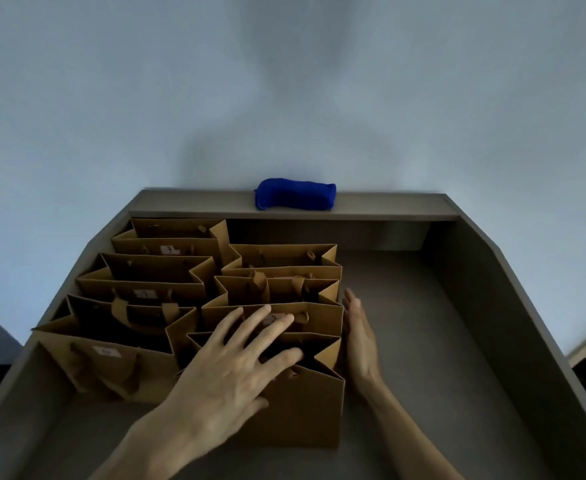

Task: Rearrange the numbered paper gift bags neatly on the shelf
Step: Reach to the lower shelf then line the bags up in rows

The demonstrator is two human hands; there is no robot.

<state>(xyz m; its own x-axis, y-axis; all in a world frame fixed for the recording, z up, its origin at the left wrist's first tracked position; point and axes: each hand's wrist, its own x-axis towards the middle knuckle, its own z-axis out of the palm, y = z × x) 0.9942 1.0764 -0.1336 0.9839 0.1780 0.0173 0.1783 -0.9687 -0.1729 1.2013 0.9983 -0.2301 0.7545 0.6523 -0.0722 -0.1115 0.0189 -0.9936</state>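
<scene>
Two hands are on the right-hand column of brown paper gift bags. My left hand (229,372) lies palm down with its fingers (277,323) spread wide across the open tops of the two nearest bags; the fingertips reach over the second bag (322,318) and partly cover its small number label, while the thumb rests at the mouth of the front bag (305,410). It grips nothing, only presses flat. My right hand (359,341) stands on edge, fingers straight and together, its palm flat against the right side of those same two bags, closed around nothing.

Behind these, two more bags (284,268) continue the column toward the back wall. Just beside it on the left runs a second column of three larger bags (153,289), each open at the top and with a small white label on its front panel; I cannot read the numbers. All the bags stand upright on the grey shelf (423,341), crowded to its left half. On the ledge above the back wall lies a folded blue cloth (295,197).
</scene>
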